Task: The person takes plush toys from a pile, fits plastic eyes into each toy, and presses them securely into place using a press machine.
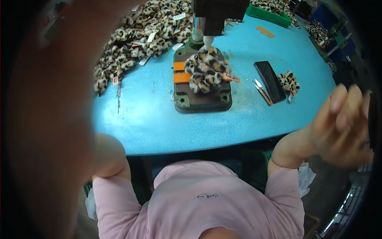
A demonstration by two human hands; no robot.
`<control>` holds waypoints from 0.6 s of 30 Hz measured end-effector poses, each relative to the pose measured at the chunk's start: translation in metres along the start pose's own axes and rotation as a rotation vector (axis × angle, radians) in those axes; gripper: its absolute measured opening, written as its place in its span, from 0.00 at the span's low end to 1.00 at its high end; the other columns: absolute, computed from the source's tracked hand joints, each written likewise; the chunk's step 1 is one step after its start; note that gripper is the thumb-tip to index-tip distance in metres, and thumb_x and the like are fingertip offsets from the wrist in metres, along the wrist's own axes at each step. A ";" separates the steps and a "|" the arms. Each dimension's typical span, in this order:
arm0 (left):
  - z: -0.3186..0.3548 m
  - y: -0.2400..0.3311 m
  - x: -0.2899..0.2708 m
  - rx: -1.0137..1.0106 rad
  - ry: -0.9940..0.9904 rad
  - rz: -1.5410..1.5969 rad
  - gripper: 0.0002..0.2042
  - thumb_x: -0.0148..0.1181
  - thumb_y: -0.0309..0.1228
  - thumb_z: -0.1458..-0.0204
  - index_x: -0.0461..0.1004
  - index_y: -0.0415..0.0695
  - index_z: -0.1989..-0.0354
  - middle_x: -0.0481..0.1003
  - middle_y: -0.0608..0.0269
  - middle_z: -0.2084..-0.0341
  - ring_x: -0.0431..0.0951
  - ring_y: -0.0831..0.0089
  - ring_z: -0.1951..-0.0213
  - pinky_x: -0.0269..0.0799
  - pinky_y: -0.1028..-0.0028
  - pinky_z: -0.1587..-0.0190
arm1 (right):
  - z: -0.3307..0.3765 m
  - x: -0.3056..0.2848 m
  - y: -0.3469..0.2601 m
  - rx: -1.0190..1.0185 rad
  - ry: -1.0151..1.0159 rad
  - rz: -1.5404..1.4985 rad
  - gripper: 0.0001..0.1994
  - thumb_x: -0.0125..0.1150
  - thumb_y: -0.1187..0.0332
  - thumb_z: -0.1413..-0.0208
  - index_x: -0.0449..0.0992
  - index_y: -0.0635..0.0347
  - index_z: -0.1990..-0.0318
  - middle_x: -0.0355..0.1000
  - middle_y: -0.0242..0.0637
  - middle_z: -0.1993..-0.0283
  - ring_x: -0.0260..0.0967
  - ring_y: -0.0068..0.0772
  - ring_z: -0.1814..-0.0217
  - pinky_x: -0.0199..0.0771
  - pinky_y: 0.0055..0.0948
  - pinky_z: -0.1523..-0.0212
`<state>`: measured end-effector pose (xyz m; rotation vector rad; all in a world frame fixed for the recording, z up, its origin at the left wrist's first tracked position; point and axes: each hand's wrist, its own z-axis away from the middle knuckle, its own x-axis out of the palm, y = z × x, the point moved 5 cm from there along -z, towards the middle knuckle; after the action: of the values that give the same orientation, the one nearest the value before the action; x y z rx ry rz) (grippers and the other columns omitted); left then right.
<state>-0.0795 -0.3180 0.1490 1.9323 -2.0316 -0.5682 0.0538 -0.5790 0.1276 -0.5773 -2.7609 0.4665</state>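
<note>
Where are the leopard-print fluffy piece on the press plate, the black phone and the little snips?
Leopard-print fluffy piece [203,71]: head view, middle of its fur.
Black phone [270,81]: head view, centre of its dark screen.
Snips [261,91]: head view, on the orange handles beside the phone.

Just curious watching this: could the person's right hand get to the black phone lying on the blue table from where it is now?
Probably yes. The right hand is raised off the table's edge, empty, and the blue table between it and the black phone looks bare.

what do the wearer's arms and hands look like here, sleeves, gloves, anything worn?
Both hands bare, no gloves. Right hand shows no ring or watch; left hand is a close blur. Pink ribbed sleeves are pushed up the forearms, same fabric as the top.
</note>
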 end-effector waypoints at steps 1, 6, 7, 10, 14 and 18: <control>-0.007 -0.001 -0.009 0.018 -0.002 -0.017 0.20 0.50 0.37 0.52 0.62 0.43 0.51 0.62 0.52 0.51 0.65 0.63 0.51 0.65 0.72 0.53 | 0.005 0.011 -0.012 -0.069 -0.009 0.064 0.14 0.57 0.59 0.57 0.71 0.59 0.68 0.59 0.33 0.76 0.57 0.26 0.79 0.55 0.24 0.74; -0.009 0.006 0.004 0.170 0.006 -0.024 0.19 0.51 0.38 0.52 0.64 0.45 0.53 0.63 0.55 0.52 0.63 0.63 0.51 0.63 0.70 0.53 | 0.004 0.021 -0.040 -0.246 -0.077 0.281 0.06 0.60 0.66 0.57 0.72 0.55 0.73 0.58 0.27 0.90 0.57 0.18 0.92 0.58 0.10 0.89; -0.013 0.006 -0.001 0.204 0.013 -0.035 0.18 0.51 0.39 0.53 0.64 0.46 0.53 0.63 0.56 0.52 0.63 0.63 0.50 0.63 0.70 0.53 | 0.004 0.025 -0.040 -0.259 -0.097 0.296 0.06 0.59 0.65 0.57 0.72 0.55 0.73 0.58 0.27 0.90 0.57 0.18 0.92 0.58 0.10 0.88; -0.019 0.008 0.001 0.282 0.041 -0.051 0.18 0.51 0.40 0.53 0.65 0.47 0.54 0.63 0.58 0.53 0.62 0.63 0.50 0.62 0.69 0.53 | -0.006 0.031 -0.035 -0.273 -0.138 0.350 0.07 0.58 0.64 0.57 0.71 0.55 0.72 0.58 0.27 0.89 0.57 0.18 0.90 0.57 0.11 0.87; 0.005 0.026 -0.025 0.288 0.079 -0.016 0.17 0.52 0.41 0.53 0.66 0.49 0.56 0.63 0.61 0.53 0.60 0.63 0.50 0.60 0.68 0.53 | 0.033 -0.011 -0.097 -0.226 -0.106 0.453 0.09 0.57 0.62 0.56 0.69 0.56 0.70 0.57 0.27 0.87 0.56 0.18 0.89 0.57 0.12 0.85; 0.003 0.043 -0.033 0.357 0.105 -0.065 0.16 0.52 0.43 0.54 0.67 0.51 0.57 0.64 0.63 0.54 0.59 0.63 0.49 0.58 0.67 0.52 | 0.002 0.027 -0.039 -0.241 -0.127 0.487 0.10 0.55 0.61 0.55 0.68 0.56 0.69 0.56 0.27 0.86 0.56 0.18 0.87 0.56 0.13 0.84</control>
<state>-0.1170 -0.2834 0.1685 2.1783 -2.1222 -0.1159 0.0164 -0.6022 0.1458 -1.3362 -2.8012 0.2743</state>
